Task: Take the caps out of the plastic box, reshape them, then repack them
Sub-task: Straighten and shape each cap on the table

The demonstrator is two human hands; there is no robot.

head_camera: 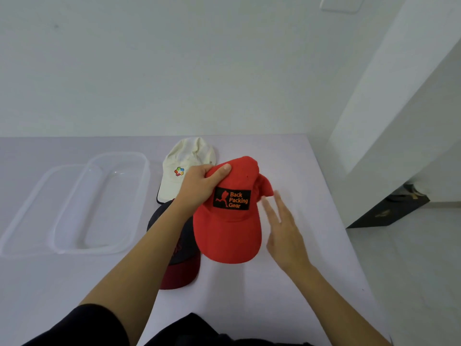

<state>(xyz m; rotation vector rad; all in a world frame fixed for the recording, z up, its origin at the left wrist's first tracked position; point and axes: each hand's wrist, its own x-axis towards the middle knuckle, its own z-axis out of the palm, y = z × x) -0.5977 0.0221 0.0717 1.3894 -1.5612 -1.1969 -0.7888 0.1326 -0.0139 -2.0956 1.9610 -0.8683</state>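
Three caps were seen mid-frame: the red cap (228, 221) was gripped at its crown by the left hand (199, 188), the right hand (284, 228) held spread just beside it, the cream cap (184, 168) and dark cap (184, 248) left of it, the emptied plastic box (99, 203) further left.

- Red cap (228, 231): matt woven cloth, stitched black patch.
- Cream cap (185, 168): soft, creased cloth, matt.
- Dark cap (184, 250): dull cloth.
- Plastic box (104, 203): clear, glossy, smooth plastic.
- Table (287, 290): smooth matt white surface.
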